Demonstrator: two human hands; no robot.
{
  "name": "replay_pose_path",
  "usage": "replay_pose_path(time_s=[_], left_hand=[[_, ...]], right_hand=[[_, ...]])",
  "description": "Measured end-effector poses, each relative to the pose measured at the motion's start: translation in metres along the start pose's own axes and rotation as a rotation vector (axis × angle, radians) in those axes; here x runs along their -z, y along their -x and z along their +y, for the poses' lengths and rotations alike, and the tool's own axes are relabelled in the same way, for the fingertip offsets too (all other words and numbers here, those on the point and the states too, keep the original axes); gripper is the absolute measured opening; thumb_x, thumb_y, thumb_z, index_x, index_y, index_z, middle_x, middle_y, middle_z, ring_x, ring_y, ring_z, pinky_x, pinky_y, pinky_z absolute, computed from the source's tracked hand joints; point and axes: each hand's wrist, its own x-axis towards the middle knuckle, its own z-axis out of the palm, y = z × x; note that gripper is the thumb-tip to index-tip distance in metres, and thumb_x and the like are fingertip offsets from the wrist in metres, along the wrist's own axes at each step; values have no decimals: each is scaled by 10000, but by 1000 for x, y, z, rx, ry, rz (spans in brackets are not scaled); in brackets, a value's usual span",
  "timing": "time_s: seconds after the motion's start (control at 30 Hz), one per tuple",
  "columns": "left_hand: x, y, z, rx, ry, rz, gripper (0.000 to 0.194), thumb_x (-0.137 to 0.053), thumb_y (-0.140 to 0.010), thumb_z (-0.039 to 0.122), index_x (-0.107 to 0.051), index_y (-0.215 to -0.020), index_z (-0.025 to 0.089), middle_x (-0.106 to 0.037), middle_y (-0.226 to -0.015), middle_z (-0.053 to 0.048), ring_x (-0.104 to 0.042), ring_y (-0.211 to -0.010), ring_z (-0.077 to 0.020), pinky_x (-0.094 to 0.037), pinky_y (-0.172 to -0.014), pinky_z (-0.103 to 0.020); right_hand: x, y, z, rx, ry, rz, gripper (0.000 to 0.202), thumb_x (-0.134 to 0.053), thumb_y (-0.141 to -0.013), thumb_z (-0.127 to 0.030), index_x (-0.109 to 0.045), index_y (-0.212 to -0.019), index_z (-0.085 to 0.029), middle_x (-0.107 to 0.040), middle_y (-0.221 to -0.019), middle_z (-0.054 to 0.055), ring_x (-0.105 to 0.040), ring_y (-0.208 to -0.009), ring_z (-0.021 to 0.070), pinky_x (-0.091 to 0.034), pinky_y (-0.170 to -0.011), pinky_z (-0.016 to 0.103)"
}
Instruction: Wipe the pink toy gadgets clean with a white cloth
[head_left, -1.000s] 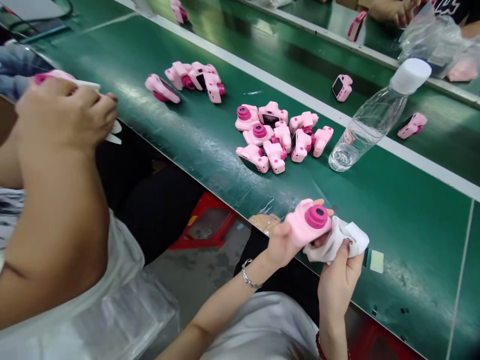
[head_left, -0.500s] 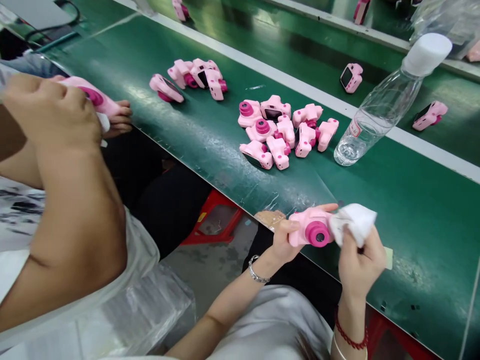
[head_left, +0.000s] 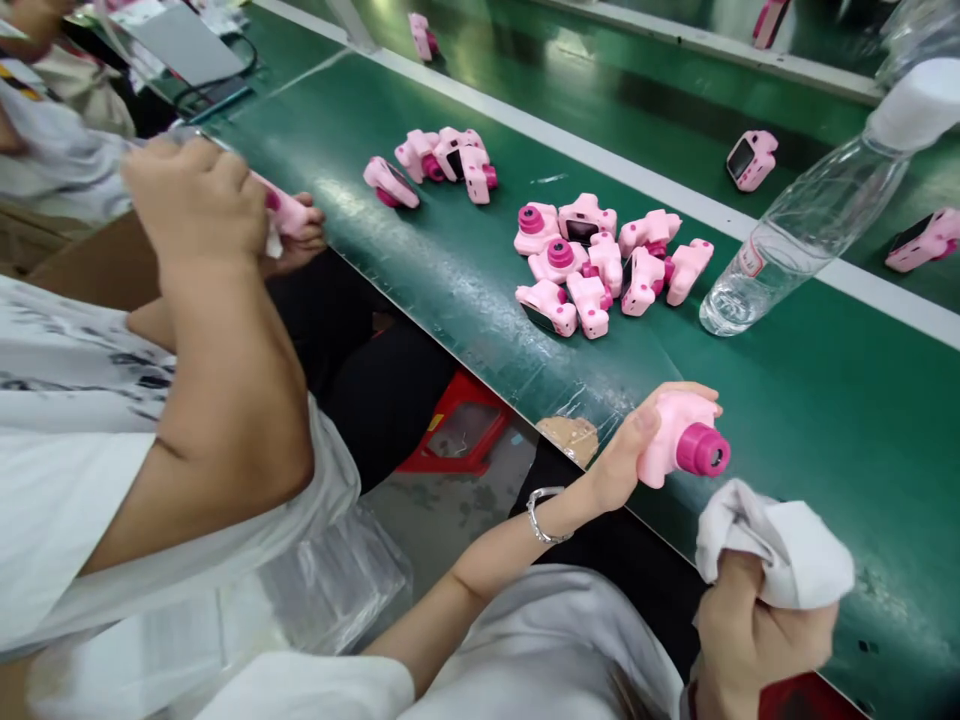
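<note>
My left hand grips a pink toy camera above the table's front edge, its magenta lens pointing right. A bunched white cloth is pinched in my right hand, just below and to the right of the lens, apart from the camera. Beyond my hands lies a cluster of similar pink cameras on the green tabletop.
A clear bottle with a white cap stands right of the cluster. Farther left lies a smaller camera group. At my left, a co-worker's hand is at another pink camera. Single cameras sit beyond the white strip.
My right hand has drawn the cloth away from the camera, down and to the right. The camera in my left hand has turned so its lens faces more to the right. The whole view has shifted.
</note>
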Motion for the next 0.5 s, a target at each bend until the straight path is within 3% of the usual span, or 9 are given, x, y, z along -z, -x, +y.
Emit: replay_pose_path(time_s=[0.07,0.17,0.23,0.3,0.4,0.5], left_hand=[[-1,4,-5,-4,-48,8,759,-539,-756,849,-700,-1070,176,-671,-1211,-124,-609,-1124,-304,-432,-1042,-389],[-3,4,-6,27,-2,77,736,-634,-687,841,-722,-1020,191,-705,-1072,-85,-626,-969,-242,-476,-921,-324],[-2,0,-2,126,152,132,677,-621,-729,798,-720,-969,173,-719,-959,-78,-629,-826,-203,-495,-784,-289],[-2,-6,5,312,333,140,687,-459,-846,764,-711,-951,134,-720,-871,-101,-629,-720,-193,-487,-673,-277],[-6,-13,19,549,535,164,766,-199,-967,664,-695,-949,80,-711,-808,-149,-648,-659,-206,-498,-635,-290],[-18,-13,31,633,684,258,700,-206,-1003,605,-668,-912,87,-706,-818,-157,-700,-755,-236,-545,-758,-320]], right_hand=[[0,-19,-10,135,102,-73,23,-646,-876,-183,-649,-897,-190,-593,-773,28,-558,-648,141,-407,-558,244],[-8,-41,-29,233,176,-244,123,-530,-923,-115,-626,-962,-182,-561,-812,25,-491,-590,100,-354,-498,216],[-14,-41,-35,227,139,-293,158,-498,-926,-91,-621,-985,-170,-557,-842,28,-468,-577,87,-349,-487,204],[-17,-31,-33,163,16,-349,173,-478,-932,-96,-632,-962,-170,-553,-835,23,-492,-602,90,-380,-515,196],[-16,-12,-20,-148,-190,-316,135,-534,-938,-188,-663,-897,-179,-555,-768,2,-535,-639,109,-430,-565,210],[-13,-8,-10,-636,-375,-49,184,-654,-888,-348,-697,-956,-183,-593,-763,-8,-546,-636,121,-454,-581,242]])
